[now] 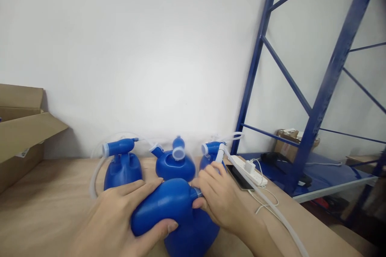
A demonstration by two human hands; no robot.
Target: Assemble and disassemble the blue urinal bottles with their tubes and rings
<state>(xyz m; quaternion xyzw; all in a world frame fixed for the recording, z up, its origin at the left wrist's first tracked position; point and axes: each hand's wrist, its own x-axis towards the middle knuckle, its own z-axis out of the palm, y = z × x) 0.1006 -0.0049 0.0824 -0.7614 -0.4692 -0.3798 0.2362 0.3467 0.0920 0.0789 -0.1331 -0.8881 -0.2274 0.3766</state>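
In front of me is a blue plastic urinal bottle (193, 231) with a rounded cylindrical head (164, 204). My left hand (120, 213) wraps round that head, thumb along its near side. At the head's narrow right end, my right hand (217, 194) is closed on a pale plastic tube (262, 196), its fingers pressed against the nozzle (195, 193). The tube bends above my right fingers and runs down to the lower right. How far it sits on the nozzle is hidden by my fingers.
Behind my hands stand more blue urinal bottles: left (123, 168), middle (175, 164) and right (212, 150), against the wall. A phone (239, 176) and a power strip (249, 170) with cables lie at right. An open cardboard box (21, 156) is at left; a blue metal rack (319, 100) stands right.
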